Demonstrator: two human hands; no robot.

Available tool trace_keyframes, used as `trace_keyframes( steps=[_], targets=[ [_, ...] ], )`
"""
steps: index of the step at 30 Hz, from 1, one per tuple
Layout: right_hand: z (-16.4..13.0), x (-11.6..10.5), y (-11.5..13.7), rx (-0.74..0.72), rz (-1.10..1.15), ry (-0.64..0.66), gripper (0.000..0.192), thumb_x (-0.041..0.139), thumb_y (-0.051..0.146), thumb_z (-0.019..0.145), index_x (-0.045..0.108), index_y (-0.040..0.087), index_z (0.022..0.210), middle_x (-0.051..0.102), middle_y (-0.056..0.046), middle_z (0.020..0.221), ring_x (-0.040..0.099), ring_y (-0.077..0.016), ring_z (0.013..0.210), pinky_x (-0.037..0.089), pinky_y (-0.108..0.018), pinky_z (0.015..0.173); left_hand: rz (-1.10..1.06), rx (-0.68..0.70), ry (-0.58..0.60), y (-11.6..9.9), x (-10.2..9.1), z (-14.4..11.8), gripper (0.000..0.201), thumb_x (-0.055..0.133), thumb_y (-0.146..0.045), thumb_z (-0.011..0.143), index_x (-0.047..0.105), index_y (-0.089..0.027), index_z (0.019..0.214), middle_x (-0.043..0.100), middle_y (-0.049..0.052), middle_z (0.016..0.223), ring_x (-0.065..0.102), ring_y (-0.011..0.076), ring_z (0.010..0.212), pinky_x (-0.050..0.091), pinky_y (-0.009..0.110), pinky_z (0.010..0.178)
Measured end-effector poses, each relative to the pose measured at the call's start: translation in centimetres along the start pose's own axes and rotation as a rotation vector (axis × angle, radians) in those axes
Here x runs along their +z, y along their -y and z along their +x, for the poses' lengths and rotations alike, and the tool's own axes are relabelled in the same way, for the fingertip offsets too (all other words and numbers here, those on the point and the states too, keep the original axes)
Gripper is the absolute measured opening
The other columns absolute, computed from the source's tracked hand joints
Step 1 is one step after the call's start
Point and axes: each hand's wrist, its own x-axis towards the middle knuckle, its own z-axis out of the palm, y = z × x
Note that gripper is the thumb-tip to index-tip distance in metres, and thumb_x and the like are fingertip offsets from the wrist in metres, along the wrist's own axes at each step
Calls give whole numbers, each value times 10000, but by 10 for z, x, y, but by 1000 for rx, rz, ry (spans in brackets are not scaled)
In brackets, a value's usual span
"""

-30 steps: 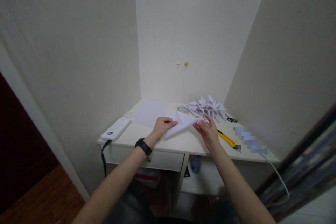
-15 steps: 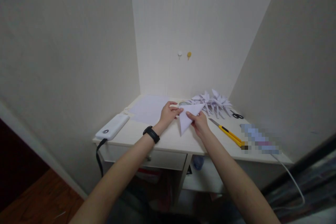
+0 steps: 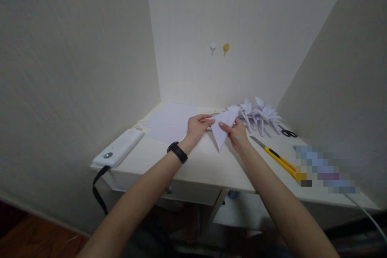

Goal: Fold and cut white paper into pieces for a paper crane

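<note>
Over the middle of the desk (image 3: 196, 171), we pinch the folded paper (image 3: 221, 135), left hand (image 3: 198, 127) at its left corner, right hand (image 3: 237, 134) on its right edge, probably to press its layers flat.

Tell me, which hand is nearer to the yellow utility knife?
Right. The right hand, gripping the folded white paper, is just left of the blade end of the yellow utility knife; the left hand is farther left, at the paper's left corner.

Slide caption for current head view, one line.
Left hand and right hand hold folded paper at a desk, yellow knife and scissors to the right.
</note>
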Motion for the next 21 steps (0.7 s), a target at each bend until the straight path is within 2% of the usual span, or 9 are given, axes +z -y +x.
trace_keyframes(
  steps=[3, 15, 21],
  targets=[
    [-4, 1, 2, -2, 13, -14, 556, 890, 262, 506, 607, 214, 982, 741, -43, 950, 692, -212, 838, 574, -345, 768, 5, 24, -7, -5, 2, -6, 262, 771, -165, 711, 736, -112, 965, 754, 82, 788, 691, 175, 696, 526, 225, 523],
    [-7, 2, 4, 9, 40, -32, 570, 890, 240, 496, 605, 215, 988, 740, -41, 940, 690, -214, 824, 574, -349, 757, 48, 27, -26, -9, 4, -10, 225, 766, -178, 739, 761, -103, 952, 764, 112, 844, 698, 186, 702, 495, 217, 493],
    [-8, 4, 6, 8, 51, -35, 566, 896, 241, 481, 595, 218, 960, 737, -33, 950, 686, -204, 829, 569, -335, 763, 24, 60, -16, -8, 4, -11, 409, 765, -169, 741, 707, -130, 1145, 760, 68, 783, 682, 152, 659, 470, 182, 470]
  ],
)
